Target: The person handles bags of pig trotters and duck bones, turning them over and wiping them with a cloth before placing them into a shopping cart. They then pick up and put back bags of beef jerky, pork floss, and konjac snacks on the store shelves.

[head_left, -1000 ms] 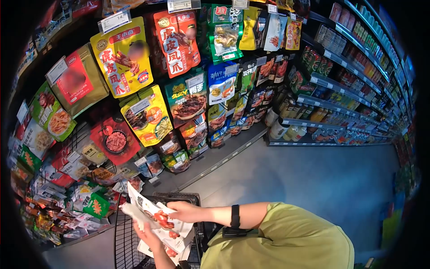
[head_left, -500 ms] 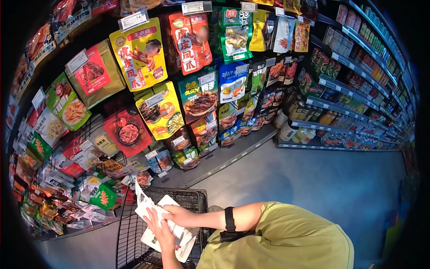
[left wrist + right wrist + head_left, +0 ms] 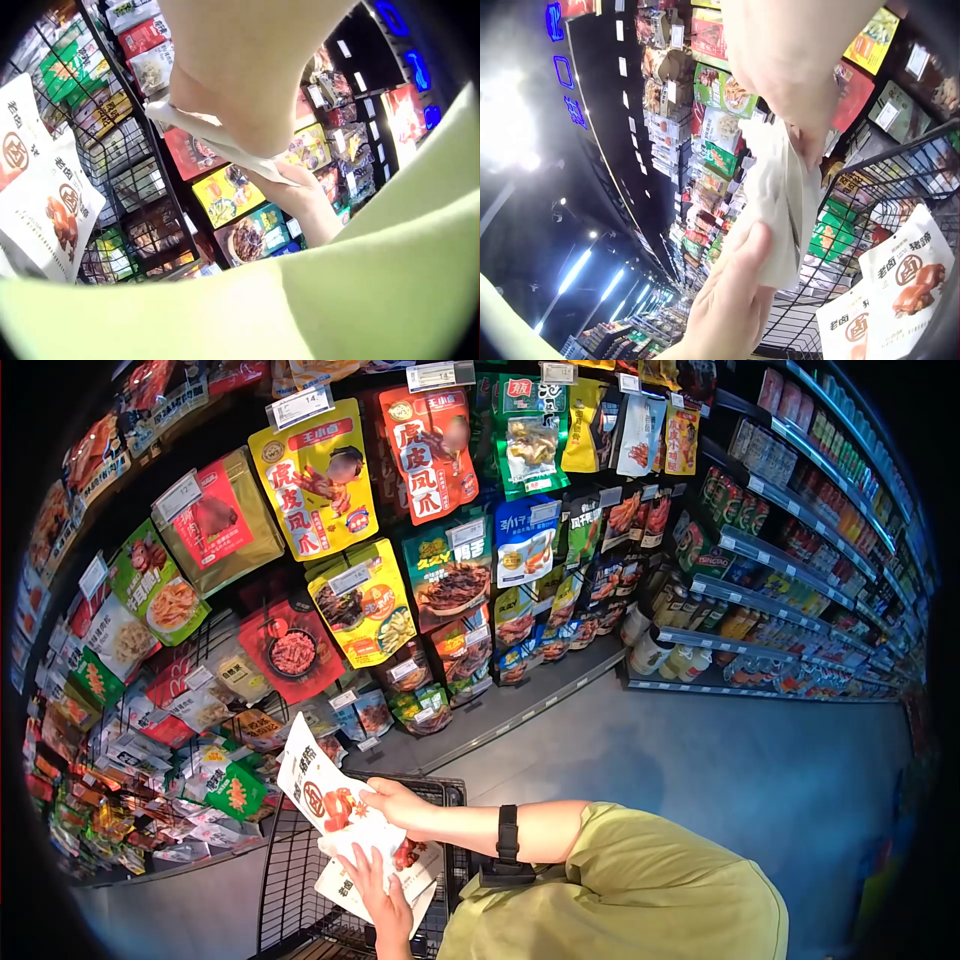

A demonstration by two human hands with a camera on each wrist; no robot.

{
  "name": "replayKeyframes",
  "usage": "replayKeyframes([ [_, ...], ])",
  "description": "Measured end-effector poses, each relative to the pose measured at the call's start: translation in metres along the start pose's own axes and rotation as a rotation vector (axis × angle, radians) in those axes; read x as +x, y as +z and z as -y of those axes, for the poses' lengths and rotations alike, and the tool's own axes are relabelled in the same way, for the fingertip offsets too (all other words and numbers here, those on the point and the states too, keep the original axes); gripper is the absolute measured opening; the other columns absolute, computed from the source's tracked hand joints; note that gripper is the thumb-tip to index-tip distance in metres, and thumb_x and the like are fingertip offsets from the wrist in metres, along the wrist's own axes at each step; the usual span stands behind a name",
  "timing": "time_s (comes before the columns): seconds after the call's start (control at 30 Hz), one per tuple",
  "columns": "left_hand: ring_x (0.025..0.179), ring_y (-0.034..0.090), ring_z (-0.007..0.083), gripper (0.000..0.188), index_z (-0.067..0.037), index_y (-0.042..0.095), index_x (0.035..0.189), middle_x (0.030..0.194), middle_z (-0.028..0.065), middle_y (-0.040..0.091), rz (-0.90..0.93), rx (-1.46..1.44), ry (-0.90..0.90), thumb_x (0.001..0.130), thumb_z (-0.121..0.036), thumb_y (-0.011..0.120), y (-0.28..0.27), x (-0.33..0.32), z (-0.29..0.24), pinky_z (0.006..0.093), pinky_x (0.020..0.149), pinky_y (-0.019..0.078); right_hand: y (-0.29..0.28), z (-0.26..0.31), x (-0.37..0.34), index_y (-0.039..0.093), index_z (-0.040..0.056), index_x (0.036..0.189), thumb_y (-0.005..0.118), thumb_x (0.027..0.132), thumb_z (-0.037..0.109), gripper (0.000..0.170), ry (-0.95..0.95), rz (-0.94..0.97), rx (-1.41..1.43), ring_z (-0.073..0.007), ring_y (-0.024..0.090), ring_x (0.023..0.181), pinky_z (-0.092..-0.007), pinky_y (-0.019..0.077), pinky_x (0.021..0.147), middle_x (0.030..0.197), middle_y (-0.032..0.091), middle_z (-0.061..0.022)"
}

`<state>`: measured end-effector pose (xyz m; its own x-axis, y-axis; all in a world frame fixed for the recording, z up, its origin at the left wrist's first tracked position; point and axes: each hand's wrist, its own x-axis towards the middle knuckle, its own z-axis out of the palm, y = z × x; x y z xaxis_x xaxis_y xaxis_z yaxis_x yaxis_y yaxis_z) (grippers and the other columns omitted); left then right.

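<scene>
A white food pouch [image 3: 315, 785] with dark lettering and a picture of reddish-brown meat is tilted up over the cart. My right hand [image 3: 408, 812] grips its right side, with the thumb on the printed face. Lower down, my left hand [image 3: 382, 895] lies against the pouch with its fingers spread. In the right wrist view the pouch [image 3: 776, 210] is seen almost edge-on between both hands. Similar white pouches [image 3: 909, 289] lie in the black wire shopping cart [image 3: 268, 895] below, partly covered by the left hand and held pouch in the head view.
Ahead and left, a shelf wall carries hanging snack packets, among them a yellow packet [image 3: 312, 480] and a red packet [image 3: 428, 455]. Its grey base ledge [image 3: 520, 710] runs beside the floor [image 3: 640, 760]. Drink shelves [image 3: 780, 555] stand at the right.
The pouch has been turned in my hands: a back with small print showed half a second ago, and the picture side faces up now. The left hand has shifted lower on it.
</scene>
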<state>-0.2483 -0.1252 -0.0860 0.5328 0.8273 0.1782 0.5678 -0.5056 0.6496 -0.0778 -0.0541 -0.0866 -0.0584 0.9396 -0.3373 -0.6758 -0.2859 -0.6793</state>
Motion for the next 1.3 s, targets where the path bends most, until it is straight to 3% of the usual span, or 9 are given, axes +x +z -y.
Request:
replayKeyframes([
  [0.27, 0.137, 0.005, 0.0370, 0.056, 0.004, 0.018, 0.139, 0.148, 0.0204, 0.009, -0.204, -0.013, -0.152, 0.096, -0.031, 0.027, -0.018, 0.013, 0.007, 0.0456, 0.109, 0.0061, 0.006, 0.014, -0.007, 0.051, 0.0016, 0.102, 0.047, 0.093, 0.017, 0.018, -0.030, 0.297, -0.501, -0.0081, 0.051, 0.081, -0.0256, 0.0443, 0.071, 0.087, 0.057, -0.0032],
  [0.43, 0.137, 0.006, 0.0368, 0.054, -0.001, 0.021, 0.140, 0.147, 0.0204, 0.011, -0.224, 0.082, -0.109, 0.096, -0.033, 0.028, -0.051, 0.043, 0.010, 0.0474, 0.109, 0.0052, 0.010, 0.009, -0.017, 0.050, -0.0024, 0.111, 0.049, 0.091, 0.014, 0.026, -0.225, 0.608, -0.886, -0.0165, 0.053, 0.086, -0.0290, 0.0425, 0.076, 0.094, 0.058, -0.0140],
  [0.53, 0.137, 0.011, 0.0310, 0.055, 0.000, 0.022, 0.140, 0.148, 0.0180, 0.013, -0.210, -0.039, -0.157, 0.096, -0.033, 0.030, -0.059, 0.048, 0.028, 0.0418, 0.110, 0.0086, 0.018, 0.030, -0.033, 0.050, -0.0020, 0.111, 0.049, 0.091, 0.014, 0.026, -0.194, 0.646, -0.857, -0.0151, 0.052, 0.087, -0.0290, 0.0424, 0.076, 0.094, 0.058, -0.0133],
  [0.6, 0.131, 0.027, 0.0244, 0.054, 0.001, 0.022, 0.139, 0.144, 0.0158, 0.024, -0.258, -0.670, -0.260, 0.097, -0.031, 0.032, -0.047, 0.041, 0.078, 0.0343, 0.106, 0.0213, 0.013, 0.030, -0.028, 0.050, -0.0018, 0.112, 0.049, 0.092, 0.016, 0.027, -0.116, 0.678, -0.837, -0.0127, 0.052, 0.088, -0.0283, 0.0424, 0.077, 0.097, 0.058, -0.0115],
  [0.63, 0.125, 0.036, 0.0202, 0.054, 0.002, 0.023, 0.139, 0.140, 0.0133, 0.031, -0.264, -0.732, -0.340, 0.097, -0.031, 0.034, -0.042, 0.032, 0.109, 0.0309, 0.102, 0.0285, 0.008, 0.028, -0.025, 0.050, -0.0016, 0.113, 0.050, 0.092, 0.016, 0.028, -0.019, 0.659, -0.748, -0.0116, 0.051, 0.089, -0.0276, 0.0423, 0.078, 0.098, 0.058, -0.0102],
  [0.77, 0.123, 0.038, 0.0206, 0.054, 0.002, 0.024, 0.138, 0.137, 0.0134, 0.036, -0.244, -0.655, -0.409, 0.097, -0.032, 0.035, -0.039, 0.026, 0.104, 0.0311, 0.101, 0.0302, 0.007, 0.042, -0.024, 0.049, -0.0013, 0.117, 0.049, 0.092, 0.016, 0.031, 0.002, 0.698, -0.655, -0.0086, 0.051, 0.091, -0.0257, 0.0427, 0.079, 0.102, 0.059, -0.0062],
  [1.0, 0.118, 0.045, 0.0256, 0.053, -0.009, 0.026, 0.139, 0.134, 0.0122, 0.040, -0.374, -1.102, -0.751, 0.095, -0.035, 0.040, -0.033, 0.007, 0.089, 0.0369, 0.091, 0.0422, 0.005, 0.053, -0.023, 0.049, -0.0011, 0.114, 0.046, 0.093, 0.015, 0.027, -0.049, 0.635, -0.614, -0.0060, 0.051, 0.090, -0.0254, 0.0440, 0.077, 0.100, 0.058, -0.0024],
  [1.2, 0.117, 0.046, 0.0276, 0.053, -0.018, 0.022, 0.141, 0.136, 0.0112, 0.038, -0.533, -1.273, -0.684, 0.095, -0.041, 0.035, -0.047, 0.004, 0.075, 0.0398, 0.086, 0.0465, 0.009, 0.057, -0.022, 0.048, 0.0030, 0.100, 0.043, 0.095, 0.019, 0.017, -0.098, 0.524, -0.403, -0.0034, 0.049, 0.084, -0.0236, 0.0440, 0.074, 0.092, 0.055, 0.0006],
  [1.3, 0.125, 0.037, 0.0287, 0.055, -0.018, 0.017, 0.143, 0.142, 0.0128, 0.028, -0.690, -1.135, -0.514, 0.096, -0.041, 0.032, -0.061, 0.016, 0.055, 0.0412, 0.095, 0.0395, 0.013, 0.058, -0.024, 0.049, 0.0030, 0.097, 0.045, 0.094, 0.018, 0.016, -0.062, 0.485, -0.334, -0.0036, 0.048, 0.081, -0.0237, 0.0426, 0.071, 0.086, 0.054, 0.0007],
])
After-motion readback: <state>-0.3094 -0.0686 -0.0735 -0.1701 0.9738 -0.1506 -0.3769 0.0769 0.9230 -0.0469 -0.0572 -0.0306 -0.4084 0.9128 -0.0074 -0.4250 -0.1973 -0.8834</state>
